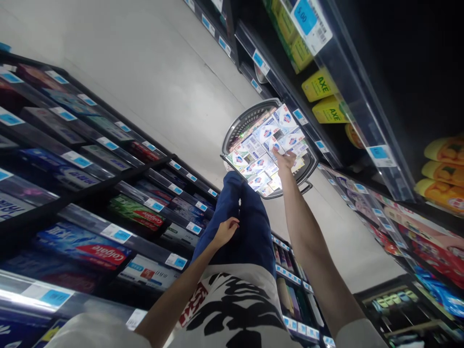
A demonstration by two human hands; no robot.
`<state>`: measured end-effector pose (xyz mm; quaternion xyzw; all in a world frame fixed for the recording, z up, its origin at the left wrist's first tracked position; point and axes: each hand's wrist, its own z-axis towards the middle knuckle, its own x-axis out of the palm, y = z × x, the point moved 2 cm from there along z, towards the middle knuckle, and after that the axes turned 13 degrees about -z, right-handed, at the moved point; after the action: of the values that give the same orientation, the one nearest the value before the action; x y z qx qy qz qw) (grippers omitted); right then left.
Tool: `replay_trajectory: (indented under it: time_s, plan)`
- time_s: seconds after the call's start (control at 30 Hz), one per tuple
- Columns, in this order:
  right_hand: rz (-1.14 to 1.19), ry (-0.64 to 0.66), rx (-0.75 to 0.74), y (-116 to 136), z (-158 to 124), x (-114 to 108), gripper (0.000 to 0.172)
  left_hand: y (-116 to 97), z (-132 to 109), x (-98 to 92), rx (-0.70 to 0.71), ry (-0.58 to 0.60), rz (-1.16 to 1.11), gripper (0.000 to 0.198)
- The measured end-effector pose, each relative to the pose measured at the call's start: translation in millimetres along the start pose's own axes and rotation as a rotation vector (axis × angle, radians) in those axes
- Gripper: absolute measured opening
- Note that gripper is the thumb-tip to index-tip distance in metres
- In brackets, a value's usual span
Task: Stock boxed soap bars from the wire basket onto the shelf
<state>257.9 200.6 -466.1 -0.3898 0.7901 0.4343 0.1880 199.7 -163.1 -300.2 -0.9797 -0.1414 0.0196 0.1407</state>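
At left, slanting shelves [31, 220] carry toothpaste boxes [105, 253], lying lengthwise, probably so their printed sides face the aisle. Right of these, the left hand [226, 231] hangs before blue trousers [237, 208], half open, fingers loosely bent, nothing visible in it. Further right, a dark basket [232, 140] holds white soap-like boxes [266, 133], packed flat and close, perhaps to fit snugly. The right hand [284, 159] reaches over the boxes, touching or nearly touching them; I cannot tell whether it grips one. At far right, yellow AXE bottles [329, 111] sit on a dark shelf, grouped apparently by kind. A pale, smooth floor [163, 96] runs between the shelving; whether the basket rests on it is unclear. Blue-and-white price tags line this store aisle.
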Motion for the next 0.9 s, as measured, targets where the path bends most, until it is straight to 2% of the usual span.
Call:
replay_trajectory:
  time_s: [0.07, 0.13, 0.2, 0.27, 0.33, 0.53, 0.73, 0.9]
  plan:
    - [-0.122, -0.109, 0.073, 10.4, -10.4, -6.3, 0.066, -2.0, 0.0, -1.3, 0.004, 0.002, 0.000, 0.023]
    - [-0.251, -0.166, -0.009, 27.2, -22.9, -13.0, 0.064, -5.3, -0.5, -3.1, 0.010, 0.008, 0.003, 0.023]
    - [-0.371, -0.117, -0.208, 46.5, -33.4, -18.5, 0.065, -8.9, -1.1, -5.2, 0.016, 0.014, 0.007, 0.023]
    - [-0.502, -0.012, -0.383, 62.1, -38.0, -22.6, 0.071, -11.8, -1.6, -7.0, 0.020, 0.017, 0.010, 0.024]
    - [-0.588, 0.073, -0.456, 71.0, -34.4, -25.8, 0.076, -13.5, -1.7, -8.0, 0.020, 0.016, 0.013, 0.024]
    - [-0.598, 0.137, -0.538, 76.8, -7.6, -25.8, 0.077, -14.7, -1.7, -8.0, 0.036, 0.031, 0.034, 0.024]
    - [-0.637, 0.142, -0.554, 77.1, -5.8, -17.9, 0.081, -15.7, -2.6, -8.7, 0.050, 0.045, 0.049, 0.025]
    - [-0.678, 0.166, -0.581, 75.3, -7.9, -20.5, 0.067, -16.3, -3.5, -8.2, 0.066, 0.045, 0.073, 0.025]
